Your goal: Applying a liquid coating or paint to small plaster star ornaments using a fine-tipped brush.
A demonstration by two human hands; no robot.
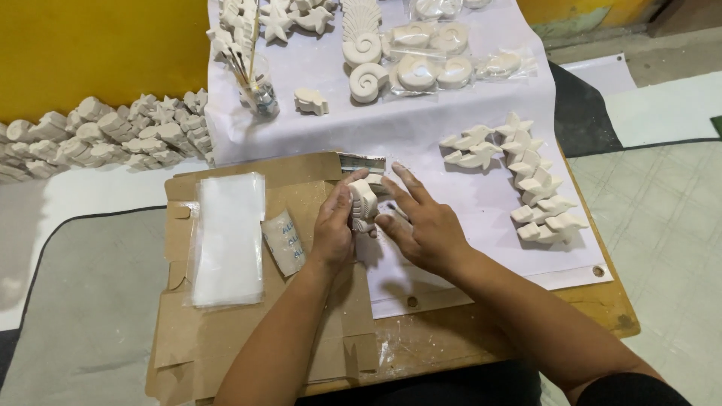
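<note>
Centrally, over flattened cardboard (226, 338) bearing clear bags (228, 237), the left hand (333, 229) grips a white plaster figure (362, 204), possibly a seahorse; the right hand (423, 225) touches it with fingers spread, plaster birds (545, 199) beyond.

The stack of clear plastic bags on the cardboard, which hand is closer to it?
Left. The left hand holds a white plaster figure just right of the stack of clear plastic bags; the right hand is farther right, beyond the figure.
</note>
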